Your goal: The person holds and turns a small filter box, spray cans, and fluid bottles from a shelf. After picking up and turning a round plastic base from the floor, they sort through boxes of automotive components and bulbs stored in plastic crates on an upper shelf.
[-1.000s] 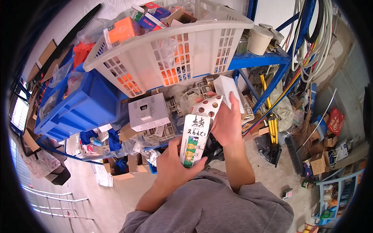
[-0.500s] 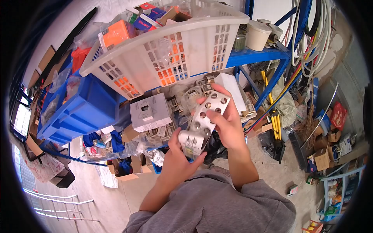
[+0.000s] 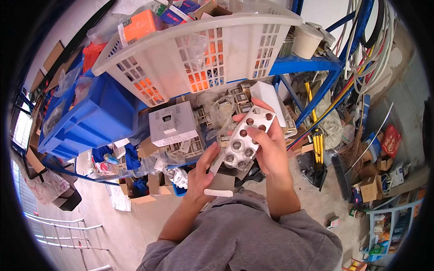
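My right hand (image 3: 272, 151) is closed around a white panel with two rows of round holes (image 3: 256, 120), its thumb pressed on the face. Clear, shiny round pieces sit in the lower holes; the upper ones look dark. My left hand (image 3: 200, 178) is closed on the edge of a small carton (image 3: 221, 182), which stands open below the panel with a pale flap toward my body. The carton's inside is mostly hidden, and whether it is joined to the panel I cannot tell. Beyond my left hand is a grey-white printed box (image 3: 174, 124).
A large white plastic basket (image 3: 237, 49) full of boxes hangs over the shelf. At left is a blue bin (image 3: 92, 122). Several small boxed parts in plastic (image 3: 224, 106) lie behind my hands. A blue shelf post (image 3: 316, 106) and yellow poles (image 3: 318, 144) stand at right.
The panel has tilted to face me more, showing the clear round pieces in its lower holes. My left hand has shifted left and down, and the carton's open flap now shows.
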The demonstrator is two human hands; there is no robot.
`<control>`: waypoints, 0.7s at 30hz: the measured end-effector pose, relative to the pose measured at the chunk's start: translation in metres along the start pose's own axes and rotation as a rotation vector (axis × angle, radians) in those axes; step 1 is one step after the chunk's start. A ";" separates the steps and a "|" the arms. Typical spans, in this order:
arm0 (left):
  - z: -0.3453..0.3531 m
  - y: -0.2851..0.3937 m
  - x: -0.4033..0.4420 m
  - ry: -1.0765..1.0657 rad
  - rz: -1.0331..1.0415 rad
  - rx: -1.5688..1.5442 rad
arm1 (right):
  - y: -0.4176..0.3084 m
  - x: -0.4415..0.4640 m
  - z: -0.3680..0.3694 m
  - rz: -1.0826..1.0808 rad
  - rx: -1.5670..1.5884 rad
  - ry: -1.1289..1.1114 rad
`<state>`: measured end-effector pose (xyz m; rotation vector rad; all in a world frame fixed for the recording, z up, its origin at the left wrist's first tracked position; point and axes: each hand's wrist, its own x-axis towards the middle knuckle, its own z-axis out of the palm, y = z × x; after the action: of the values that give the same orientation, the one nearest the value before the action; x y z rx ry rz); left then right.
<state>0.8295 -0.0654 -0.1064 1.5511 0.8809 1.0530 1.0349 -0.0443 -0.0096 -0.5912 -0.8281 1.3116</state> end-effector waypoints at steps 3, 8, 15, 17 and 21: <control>-0.003 -0.007 -0.002 -0.010 0.029 -0.046 | 0.001 0.001 -0.003 -0.079 -0.010 -0.076; -0.002 0.009 0.013 0.082 0.400 0.626 | -0.002 0.000 -0.003 -0.221 -0.229 -0.078; -0.003 0.021 0.013 0.115 0.455 0.848 | 0.006 0.001 -0.011 -0.347 -0.309 -0.168; -0.003 0.024 0.012 0.158 0.486 0.781 | 0.007 0.000 -0.013 -0.399 -0.355 -0.207; -0.003 0.027 0.013 0.161 0.486 0.801 | 0.008 -0.010 -0.011 -0.356 -0.445 -0.214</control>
<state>0.8319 -0.0585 -0.0776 2.4635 1.1486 1.2512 1.0388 -0.0514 -0.0244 -0.6195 -1.3537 0.8750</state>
